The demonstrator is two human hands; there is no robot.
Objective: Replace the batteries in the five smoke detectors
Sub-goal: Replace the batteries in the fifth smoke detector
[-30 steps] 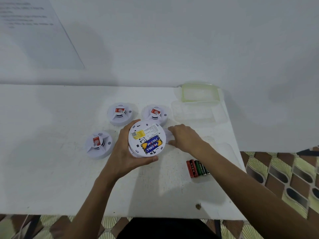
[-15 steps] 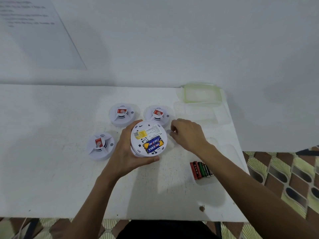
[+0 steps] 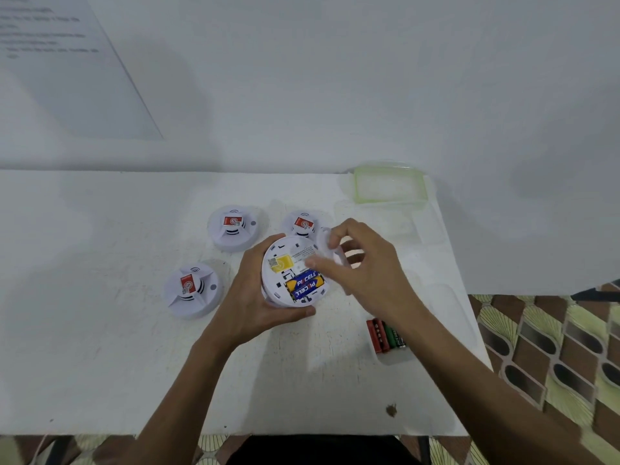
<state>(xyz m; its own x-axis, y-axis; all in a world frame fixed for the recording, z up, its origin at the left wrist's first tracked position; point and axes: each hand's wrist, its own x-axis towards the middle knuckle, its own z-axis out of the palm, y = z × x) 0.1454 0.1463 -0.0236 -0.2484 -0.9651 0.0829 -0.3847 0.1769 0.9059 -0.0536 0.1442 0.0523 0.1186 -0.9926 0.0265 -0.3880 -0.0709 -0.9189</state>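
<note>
My left hand [image 3: 248, 297] grips a white smoke detector [image 3: 285, 266] turned back-up, its two blue and yellow batteries [image 3: 304, 285] showing in the open bay. My right hand [image 3: 365, 266] holds a round white cover plate [image 3: 330, 250] tilted just right of and above that detector. Three other white detectors with red stickers sit face-up on the white table [image 3: 100, 330]: one at the left [image 3: 191, 290], one at the back [image 3: 234, 227], one partly hidden behind the held detector [image 3: 302, 223].
A clump of red and green batteries [image 3: 385, 335] lies in a clear tray near the table's right edge. A green-rimmed clear lid [image 3: 389, 182] and a clear box [image 3: 385, 223] sit at the back right. A white wall rises behind the table.
My right hand has picked the white cover plate up off the table and lifted it towards the held detector. The left hand keeps its hold on the detector.
</note>
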